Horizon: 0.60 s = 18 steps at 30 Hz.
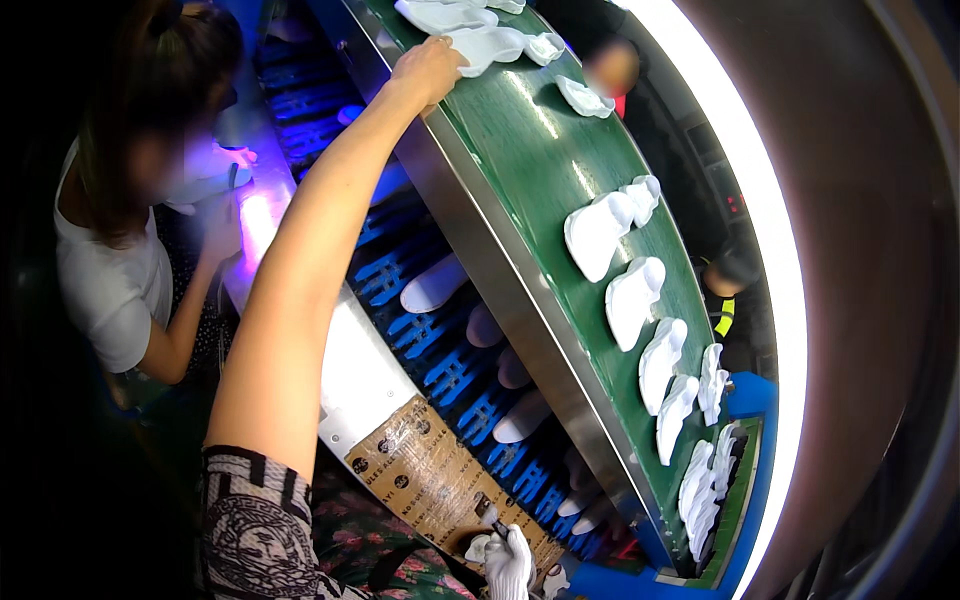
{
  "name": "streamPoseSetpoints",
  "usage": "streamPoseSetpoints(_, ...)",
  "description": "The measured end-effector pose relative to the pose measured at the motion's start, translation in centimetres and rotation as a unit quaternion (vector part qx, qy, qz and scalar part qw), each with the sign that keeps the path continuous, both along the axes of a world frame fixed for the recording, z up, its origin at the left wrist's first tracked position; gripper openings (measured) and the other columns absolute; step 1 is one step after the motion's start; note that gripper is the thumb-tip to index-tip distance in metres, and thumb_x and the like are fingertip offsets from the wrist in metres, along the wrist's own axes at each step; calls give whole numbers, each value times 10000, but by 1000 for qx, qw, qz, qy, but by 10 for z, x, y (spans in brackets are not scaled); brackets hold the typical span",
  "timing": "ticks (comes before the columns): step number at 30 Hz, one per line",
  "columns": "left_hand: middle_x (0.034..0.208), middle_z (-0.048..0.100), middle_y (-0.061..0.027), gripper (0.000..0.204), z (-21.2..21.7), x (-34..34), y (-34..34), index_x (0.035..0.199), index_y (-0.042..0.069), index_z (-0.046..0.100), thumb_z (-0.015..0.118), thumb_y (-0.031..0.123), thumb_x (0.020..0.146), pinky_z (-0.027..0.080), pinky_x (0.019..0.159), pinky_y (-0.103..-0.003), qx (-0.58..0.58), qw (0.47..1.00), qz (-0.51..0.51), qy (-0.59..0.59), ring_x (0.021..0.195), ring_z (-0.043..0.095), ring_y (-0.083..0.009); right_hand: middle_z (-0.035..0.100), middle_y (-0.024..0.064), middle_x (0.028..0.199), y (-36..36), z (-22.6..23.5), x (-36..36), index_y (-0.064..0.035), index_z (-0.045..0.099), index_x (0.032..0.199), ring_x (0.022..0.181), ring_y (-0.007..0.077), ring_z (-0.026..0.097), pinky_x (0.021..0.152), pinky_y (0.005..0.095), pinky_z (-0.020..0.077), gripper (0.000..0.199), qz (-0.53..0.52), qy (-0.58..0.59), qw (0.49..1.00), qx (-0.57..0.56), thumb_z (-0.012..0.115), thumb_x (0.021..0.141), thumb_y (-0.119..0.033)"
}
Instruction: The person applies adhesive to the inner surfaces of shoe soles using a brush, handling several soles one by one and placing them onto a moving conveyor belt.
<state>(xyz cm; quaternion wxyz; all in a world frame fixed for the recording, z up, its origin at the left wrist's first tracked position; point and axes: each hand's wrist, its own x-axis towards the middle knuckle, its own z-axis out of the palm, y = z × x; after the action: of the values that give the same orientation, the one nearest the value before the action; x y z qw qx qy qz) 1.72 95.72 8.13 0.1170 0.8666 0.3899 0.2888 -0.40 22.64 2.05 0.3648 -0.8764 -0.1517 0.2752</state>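
My bare left arm stretches far up to the green conveyor belt (pixel 520 130). My left hand (pixel 430 72) is at the belt's near edge, its fingers closed on the end of a white shoe sole (pixel 488 48). More white soles lie around that one at the top of the belt. Low in the view, my right hand (pixel 508 565) wears a white glove and is closed around a small brush (pixel 489 514). The brush's bristle end points up over a ledge covered with brown printed paper (pixel 425 475). Some right-hand fingers are hidden.
White soles (pixel 630 300) lie along the belt, bunched at its lower right end. Below its metal side wall (pixel 500 265), blue holders (pixel 445 375) carry white shoe uppers (pixel 435 285). A person in a white top (pixel 120 290) works at left; others stand beyond the belt.
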Motion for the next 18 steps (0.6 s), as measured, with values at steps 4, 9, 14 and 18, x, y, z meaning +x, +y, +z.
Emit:
streamPoseSetpoints(4, 1449, 462, -200, 333, -8, 10, 25, 1166, 127, 702, 535, 71, 883, 460, 1048, -400, 34, 995, 92, -25, 1250, 534, -342, 620, 58, 922, -2, -22, 11, 22, 591, 1220, 761, 134, 568, 653, 245, 465, 293, -270, 213, 912, 224, 580, 947, -84)
streamPoseSetpoints(9, 1306, 568, -170, 285, -4, 12, 20, 1144, 154, 687, 618, 95, 874, 492, 986, -435, 25, 990, 130, -50, 1188, 556, -352, 630, 67, 937, -12, -37, 13, 11, 600, 1172, 771, 147, 578, 664, 258, 471, 256, -341, 238, 869, 267, 596, 942, -98)
streamPoseSetpoints(14, 1157, 596, -171, 270, -28, 5, 48, 1056, 68, 635, 547, -25, 818, 511, 878, -458, 71, 990, 50, -115, 1050, 609, -384, 640, 76, 952, -18, -38, 8, 1, 609, 1124, 780, 161, 588, 674, 270, 476, 220, -357, 250, 851, 293, 611, 936, -113)
streamPoseSetpoints(18, 1103, 581, -172, 195, -22, -8, 9, 1005, 54, 586, 544, -21, 831, 502, 850, -466, 67, 979, 66, -179, 1016, 606, -397, 648, 84, 964, -26, -35, 6, -7, 616, 1085, 788, 171, 596, 683, 281, 481, 193, -359, 253, 842, 313, 624, 932, -124)
